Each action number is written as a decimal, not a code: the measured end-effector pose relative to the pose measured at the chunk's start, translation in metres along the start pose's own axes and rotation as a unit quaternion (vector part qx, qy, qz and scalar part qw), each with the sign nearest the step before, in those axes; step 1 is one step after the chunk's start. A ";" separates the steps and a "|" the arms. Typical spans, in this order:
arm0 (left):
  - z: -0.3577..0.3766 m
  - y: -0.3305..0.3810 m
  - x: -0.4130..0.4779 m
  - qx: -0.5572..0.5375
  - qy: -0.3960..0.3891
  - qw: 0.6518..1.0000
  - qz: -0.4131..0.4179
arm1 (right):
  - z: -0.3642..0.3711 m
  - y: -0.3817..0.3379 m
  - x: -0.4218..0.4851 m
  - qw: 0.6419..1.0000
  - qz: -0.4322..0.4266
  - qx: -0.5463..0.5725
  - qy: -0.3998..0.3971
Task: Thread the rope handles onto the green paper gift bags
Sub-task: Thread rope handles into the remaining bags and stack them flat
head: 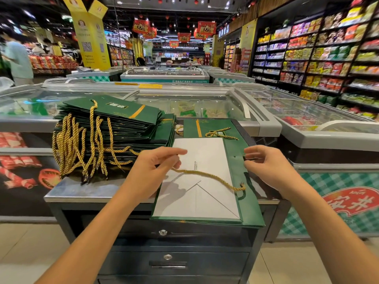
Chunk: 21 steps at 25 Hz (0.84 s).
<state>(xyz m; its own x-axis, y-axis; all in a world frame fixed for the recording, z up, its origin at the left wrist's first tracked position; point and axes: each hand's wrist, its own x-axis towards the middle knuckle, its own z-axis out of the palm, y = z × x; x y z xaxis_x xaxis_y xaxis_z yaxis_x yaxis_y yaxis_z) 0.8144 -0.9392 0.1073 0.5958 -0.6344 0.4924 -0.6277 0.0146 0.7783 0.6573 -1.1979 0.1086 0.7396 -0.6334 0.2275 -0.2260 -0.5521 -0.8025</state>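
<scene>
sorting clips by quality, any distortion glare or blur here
head view: wide-angle bend curves the stocked black shelves; head view: ceiling lights glare on the glass freezer lids; head view: far aisle soft, left hand, twisted gold rope handle and flat green paper gift bag sharp, hand shadowing its white panel

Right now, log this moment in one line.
left hand: pinches rope | right hand: pinches bag edge | rope: one end in near hole | far hole: empty | stack: left of bag

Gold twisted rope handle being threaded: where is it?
Head view, centre: gold rope handle lies across the flat green paper bag, one end pinched by the left hand, the other at its right-edge hole.
</scene>
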 end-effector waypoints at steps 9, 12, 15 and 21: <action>0.066 0.013 0.085 -0.004 -0.087 0.995 -0.041 | 0.002 -0.002 0.047 0.984 0.095 0.149 -0.011; 0.085 0.011 0.108 0.007 -0.085 0.996 -0.030 | -0.002 -0.003 0.049 0.969 0.106 0.219 -0.031; 0.099 0.004 0.111 0.020 -0.091 0.996 -0.003 | -0.003 -0.001 0.047 0.962 0.073 0.255 -0.060; 0.111 -0.012 0.101 -0.032 -0.041 0.998 0.024 | -0.005 0.014 0.040 0.951 -0.008 0.301 -0.068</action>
<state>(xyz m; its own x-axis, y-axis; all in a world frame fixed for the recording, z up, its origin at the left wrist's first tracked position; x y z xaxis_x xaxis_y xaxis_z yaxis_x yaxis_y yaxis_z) 0.8265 -1.0897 0.1046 0.5212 -0.6926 0.4986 -0.6195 0.0949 0.7793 0.6812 -1.2335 0.1095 0.8246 -0.5283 0.2022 0.1604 -0.1244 -0.9792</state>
